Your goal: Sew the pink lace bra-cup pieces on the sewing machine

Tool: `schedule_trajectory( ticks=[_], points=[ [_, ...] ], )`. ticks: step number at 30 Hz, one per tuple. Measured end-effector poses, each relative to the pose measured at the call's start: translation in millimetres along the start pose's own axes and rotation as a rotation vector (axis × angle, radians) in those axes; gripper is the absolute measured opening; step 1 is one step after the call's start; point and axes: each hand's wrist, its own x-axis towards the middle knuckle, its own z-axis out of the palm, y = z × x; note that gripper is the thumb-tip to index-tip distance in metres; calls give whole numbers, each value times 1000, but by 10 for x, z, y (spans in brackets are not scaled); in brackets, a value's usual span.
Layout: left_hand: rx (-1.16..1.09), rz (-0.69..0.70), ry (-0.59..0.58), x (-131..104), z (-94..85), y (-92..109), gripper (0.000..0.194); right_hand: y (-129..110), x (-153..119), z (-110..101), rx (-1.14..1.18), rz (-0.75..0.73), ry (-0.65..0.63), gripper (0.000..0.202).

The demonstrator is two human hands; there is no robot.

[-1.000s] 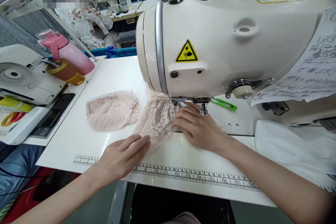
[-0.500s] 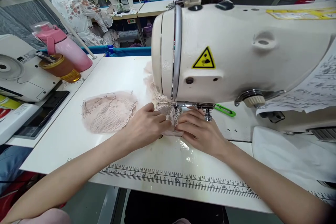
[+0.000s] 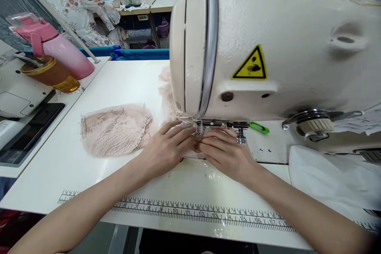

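- Since a second ago, the left hand (image 3: 171,147) has moved in from the near edge of the pink lace (image 3: 175,115) to just beside the needle area; the right hand (image 3: 228,149) keeps its place there.
- That lace lies under the sewing machine (image 3: 238,27), partly hidden by its head, with a narrow strip showing between the two sets of fingertips.
- Both hands rest over the lace with fingers together and slightly bent; thumbs are hidden, so I cannot tell whether either pinches it.
- Guiding the lace under the needle looks like the step in hand. It seems to call for even, light pressure from both sides, fingertips kept out of the needle's path.
- Room above is tight: metal parts hang right over the right hand's fingers, and a green tool (image 3: 259,127) lies just behind.
- A second lace piece (image 3: 117,131) sits close by the left hand, limiting sideways travel there.
- White cloth (image 3: 333,174) bunches beside the right forearm.
- Toward the person, the table (image 3: 184,184) offers open room up to the printed ruler (image 3: 190,212) along its near edge.
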Motion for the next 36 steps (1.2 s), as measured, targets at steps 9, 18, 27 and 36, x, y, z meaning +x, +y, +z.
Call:
schedule_trajectory(
  ticks=[9, 18, 27, 36],
  points=[
    [17, -37, -149, -89, 182, 35, 42, 2, 2, 25, 49, -4, 12, 21],
    [-44, 2, -194, -82, 116, -103, 50, -42, -33, 80, 21, 7, -2, 25],
    [-119, 31, -157, -83, 80, -213, 48, -77, 21, 90, -52, -125, 63, 20],
    [-98, -2, -167, -73, 96, -189, 50, -68, -9, 118, -20, -51, 4, 25]
  ],
)
